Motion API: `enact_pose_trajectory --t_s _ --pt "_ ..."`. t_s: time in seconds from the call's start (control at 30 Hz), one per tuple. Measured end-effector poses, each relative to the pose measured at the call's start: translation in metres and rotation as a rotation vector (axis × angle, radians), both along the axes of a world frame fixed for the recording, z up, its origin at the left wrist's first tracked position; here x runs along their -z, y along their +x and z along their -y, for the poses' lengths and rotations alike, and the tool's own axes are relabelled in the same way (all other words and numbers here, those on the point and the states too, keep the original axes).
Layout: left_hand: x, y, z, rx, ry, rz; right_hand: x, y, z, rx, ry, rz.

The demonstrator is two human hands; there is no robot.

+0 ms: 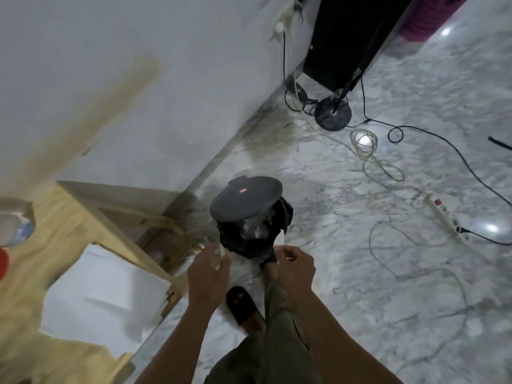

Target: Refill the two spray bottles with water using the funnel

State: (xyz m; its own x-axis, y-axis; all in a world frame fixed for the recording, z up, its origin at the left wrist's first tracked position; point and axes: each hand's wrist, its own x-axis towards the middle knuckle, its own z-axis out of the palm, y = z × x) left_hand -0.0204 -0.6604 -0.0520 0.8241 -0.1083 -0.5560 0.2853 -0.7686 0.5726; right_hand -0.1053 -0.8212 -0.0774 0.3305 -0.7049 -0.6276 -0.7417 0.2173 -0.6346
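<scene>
The floor [360, 273] is white marble with grey veins. The bin [249, 217] just beyond the hands is black with a dark grey lid. The desk [69, 217] is pale yellow wood.

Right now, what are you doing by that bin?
A person stands at a black pedal bin whose lid is up, with one foot on its pedal. The left hand holds something clear, maybe a small bottle, and the right hand pinches something small and white. Both hover at the bin's edge. No funnel is visible.
</scene>
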Motion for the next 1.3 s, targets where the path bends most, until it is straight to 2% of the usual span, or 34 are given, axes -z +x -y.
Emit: enact_pose_trajectory --t_s 0.23,0.6,1.0,1.3 --pt "0.047 0.016 0.005 -0.021 -0.021 -0.033 0.069 0.032 0.009 -0.061 0.016 -0.052" --pt "0.05 0.043 0.022 -0.051 0.023 -0.017 0.085 0.059 0.025 -0.054 0.031 0.026" --pt "0.023 0.032 0.035 0.022 0.013 0.041 0.054 0.05 0.028 -0.042 0.008 0.088" --pt "-0.049 -0.001 0.019 -0.038 -0.061 0.08 -0.029 0.01 0.013 -0.022 -0.037 0.178"
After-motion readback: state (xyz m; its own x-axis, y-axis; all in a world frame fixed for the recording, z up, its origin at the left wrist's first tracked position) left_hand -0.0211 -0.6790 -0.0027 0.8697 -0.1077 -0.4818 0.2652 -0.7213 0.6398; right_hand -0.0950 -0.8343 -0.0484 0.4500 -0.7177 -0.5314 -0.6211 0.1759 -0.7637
